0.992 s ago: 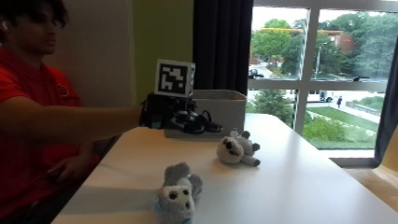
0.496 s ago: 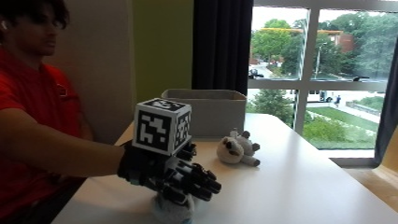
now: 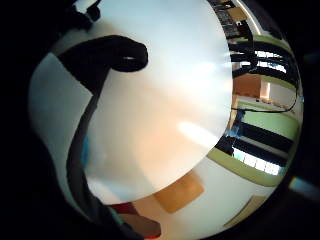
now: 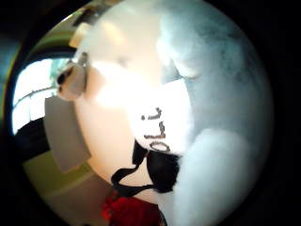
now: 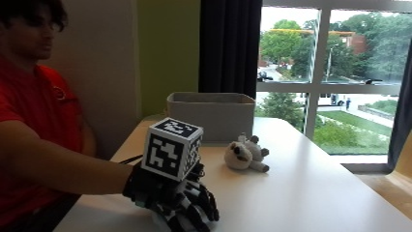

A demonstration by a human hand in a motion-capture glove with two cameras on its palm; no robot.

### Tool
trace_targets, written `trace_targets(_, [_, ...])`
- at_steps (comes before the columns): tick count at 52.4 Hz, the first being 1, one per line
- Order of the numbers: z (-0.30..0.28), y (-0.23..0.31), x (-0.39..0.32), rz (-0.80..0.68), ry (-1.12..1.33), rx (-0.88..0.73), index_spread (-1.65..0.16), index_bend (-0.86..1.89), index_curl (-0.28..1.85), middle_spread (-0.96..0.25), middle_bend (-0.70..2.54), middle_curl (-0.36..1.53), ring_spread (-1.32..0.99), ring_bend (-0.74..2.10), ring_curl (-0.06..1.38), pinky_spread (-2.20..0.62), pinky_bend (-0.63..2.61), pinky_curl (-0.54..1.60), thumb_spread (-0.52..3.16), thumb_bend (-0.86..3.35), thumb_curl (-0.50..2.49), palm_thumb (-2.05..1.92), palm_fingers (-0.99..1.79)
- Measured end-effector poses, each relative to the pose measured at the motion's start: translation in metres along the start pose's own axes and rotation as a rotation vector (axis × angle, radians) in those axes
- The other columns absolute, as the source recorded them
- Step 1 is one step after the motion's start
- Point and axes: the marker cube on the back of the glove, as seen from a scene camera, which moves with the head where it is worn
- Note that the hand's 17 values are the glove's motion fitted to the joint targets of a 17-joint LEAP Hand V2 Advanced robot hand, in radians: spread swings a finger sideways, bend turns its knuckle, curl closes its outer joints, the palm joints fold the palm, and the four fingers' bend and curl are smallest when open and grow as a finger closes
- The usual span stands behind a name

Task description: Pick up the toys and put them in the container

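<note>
Now the gloved right hand [image 5: 172, 202] is low over the near end of the white bench [image 5: 309, 193], palm down, its fingers [image 5: 196, 212] curled downward toward the surface. The nearer toy does not show from the outside view; the hand covers that spot. From the thumb side palm view a pale grey plush toy [image 4: 221, 108] fills much of the frame, right up against the palm, with a white tag [image 4: 162, 122] bearing dark lettering lying against it. Whether the fingers have closed round that plush, I cannot tell: they are bent, but the contact is hidden.

Beyond the fingers, further along the bench, lies the second toy, a small grey-and-white plush animal [image 5: 244, 153], on its side and well apart from the hand. Just behind it, toward the far end of the bench, stands the grey container [image 5: 212, 116], upright and open-topped. The plush animal sits near the container's front wall, not inside it.

From the little finger side palm view only bare bench surface [image 3: 165, 115] shows beneath the hand, with a black strap loop at the edge.
</note>
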Motion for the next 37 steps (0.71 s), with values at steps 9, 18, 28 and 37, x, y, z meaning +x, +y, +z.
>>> trace_targets(9, [0.003, 0.002, 0.001, -0.003, -0.037, 0.077, -0.43, 0.24, 0.47, -0.25, 0.33, 0.36, -0.27, 0.64, 0.33, -0.05, 0.64, 0.33, 1.18, 0.0, 0.28, 0.04, 0.65])
trace_targets(18, [0.004, 0.001, -0.003, 0.009, -0.06, 0.184, -0.41, 0.29, 0.52, -0.36, 0.51, 0.44, -0.4, 0.7, 0.34, -0.26, 0.63, 0.32, 1.19, 0.1, 0.38, 0.28, 0.99])
trace_targets(28, [0.002, -0.003, -0.006, -0.002, -0.024, 0.351, -0.43, 0.35, 0.63, -0.42, 0.57, 0.51, -0.48, 0.76, 0.39, -0.4, 0.73, 0.38, 0.96, 0.16, 0.54, 0.52, 1.15])
trace_targets(37, [-0.01, -0.005, 0.0, -0.041, -0.02, 0.368, -0.45, 0.52, 0.78, -0.42, 0.79, 0.64, -0.5, 0.89, 0.45, -0.43, 0.8, 0.42, 0.73, 0.17, 0.65, 0.6, 1.32])
